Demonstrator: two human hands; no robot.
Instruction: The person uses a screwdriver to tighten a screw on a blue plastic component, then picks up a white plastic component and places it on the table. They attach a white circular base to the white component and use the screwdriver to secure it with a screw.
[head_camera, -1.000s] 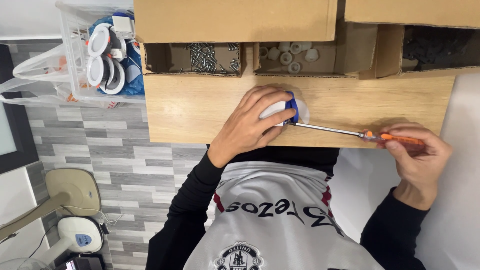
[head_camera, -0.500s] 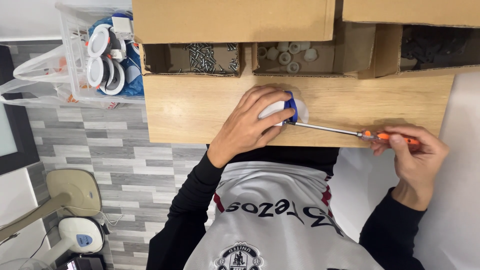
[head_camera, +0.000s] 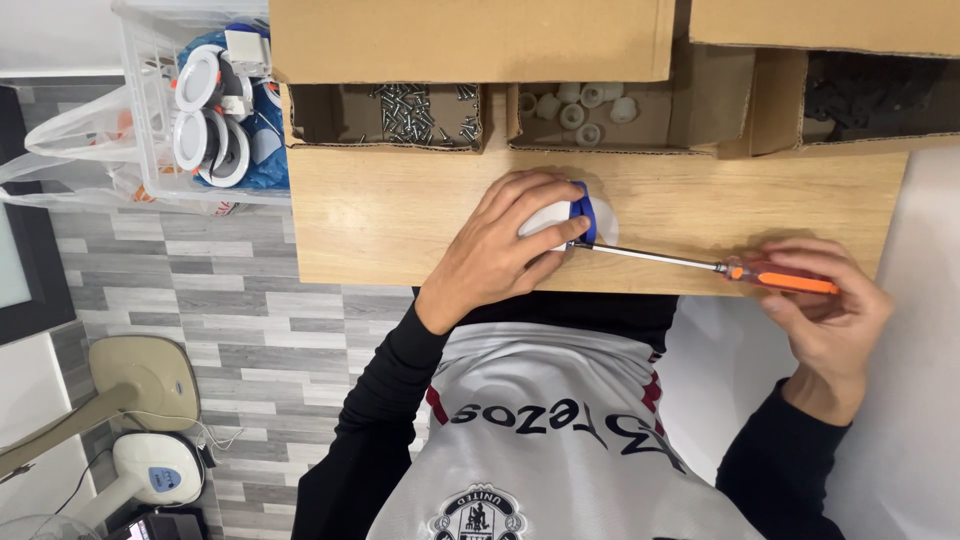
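On the wooden counter (head_camera: 400, 225), fronting cardboard boxes of screws (head_camera: 420, 110) and white caps (head_camera: 580, 105), the left hand (head_camera: 500, 250) is closed over a white-and-blue round fitting (head_camera: 575, 215), pinning it steady (presumably against turning). The right hand (head_camera: 825, 305) is wrapped around the orange-handled screwdriver (head_camera: 770, 277), tip at the fitting; grip shifted slightly since earlier, otherwise unchanged.

Grey plank-tile floor (head_camera: 230, 330) beneath a wooden table (head_camera: 400, 220), white wall (head_camera: 60, 35).

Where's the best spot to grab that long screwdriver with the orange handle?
Grip the orange-handled screwdriver by its thick handle at the right end, coming from the right, as the right hand does. The thin metal shaft points left into the white and blue part.
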